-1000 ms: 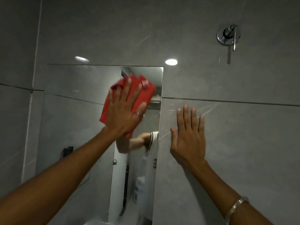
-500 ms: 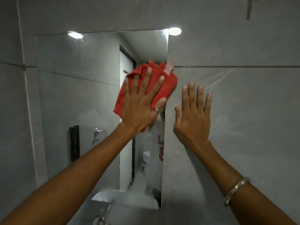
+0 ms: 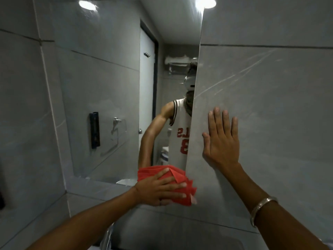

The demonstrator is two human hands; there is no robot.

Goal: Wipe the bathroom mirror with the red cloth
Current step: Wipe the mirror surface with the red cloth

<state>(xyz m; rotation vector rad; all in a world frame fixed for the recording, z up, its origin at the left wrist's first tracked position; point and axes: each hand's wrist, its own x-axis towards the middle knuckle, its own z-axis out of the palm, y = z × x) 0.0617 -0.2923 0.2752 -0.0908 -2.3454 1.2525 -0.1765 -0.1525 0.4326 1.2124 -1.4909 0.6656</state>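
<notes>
The bathroom mirror [image 3: 111, 73] fills the left and middle of the head view, set on a grey tiled wall. My left hand [image 3: 158, 190] presses the folded red cloth [image 3: 182, 186] flat against the mirror's bottom right corner, fingers spread over it and pointing right. Part of the cloth hangs past the mirror's lower edge. My right hand [image 3: 222, 138] lies flat and open on the grey wall tile just right of the mirror's edge, fingers up, with a metal bangle on the wrist.
The grey tiled wall [image 3: 270, 87] extends to the right of the mirror. A tiled ledge [image 3: 100, 190] runs under the mirror. A tap [image 3: 108, 237] and basin rim show at the bottom. The mirror reflects a person, a door and a wall fitting.
My left hand has swept the red cloth down from the mirror's upper right area to its bottom right corner. The right hand stays flat on the wall. The view has tilted down.
</notes>
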